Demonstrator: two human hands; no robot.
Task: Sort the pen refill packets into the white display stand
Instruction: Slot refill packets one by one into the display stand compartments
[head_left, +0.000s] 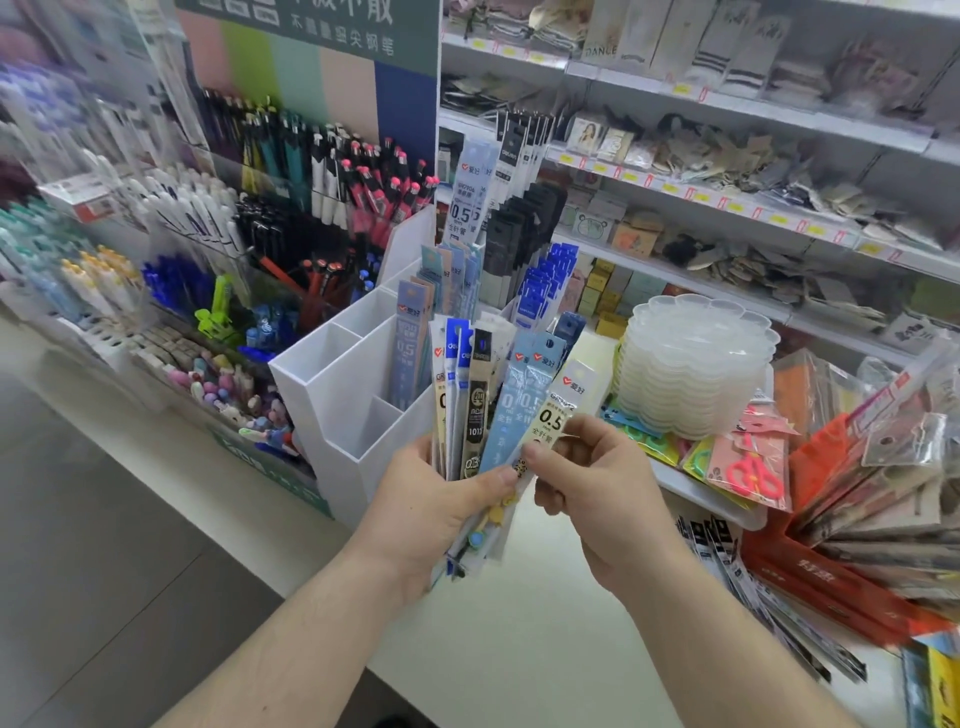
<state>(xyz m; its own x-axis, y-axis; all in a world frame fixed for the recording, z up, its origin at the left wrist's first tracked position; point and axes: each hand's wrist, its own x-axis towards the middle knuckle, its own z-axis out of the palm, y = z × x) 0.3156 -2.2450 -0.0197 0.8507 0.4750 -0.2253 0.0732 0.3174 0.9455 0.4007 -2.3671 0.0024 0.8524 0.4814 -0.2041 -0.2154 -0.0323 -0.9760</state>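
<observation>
While the left hand (431, 499) grips a fanned bundle of refill packets (483, 400) low down, thumb across the front and fingers curled behind, I see the right hand (587, 483) pinching the rightmost one, a white packet marked 0.5 (558, 410), between thumb and fingertips. That packet is still part of the fan, touching the pale blue ones beside it. The fan sits directly in front of the white display stand (332, 395), with the packet tops overlapping its right side.

Packets are long, flat, glossy plastic sleeves with printed card headers: blue, pale blue, black-and-tan, white. Lower ends stick out below the left hand, blurred.

Stand is smooth white plastic, boxy, stepped higher toward the back, split into square compartments. Front-left compartments show only white walls from here. One middle slot holds a blue-grey packet (410, 343) standing upright. The tier behind holds more pale packets (452, 275), and a taller blue 0.5 packet (470, 192) rises at the back. Black packets (519, 234) and blue-headed packets (545, 280) stand just right of those; I can't tell which compartment.

Stand rests on a pale counter (545, 623). To the right: a stack of translucent scalloped trays (691, 374) and pink scissors (753, 467) in a bag. To the left: clear bins packed with pens (322, 171).
</observation>
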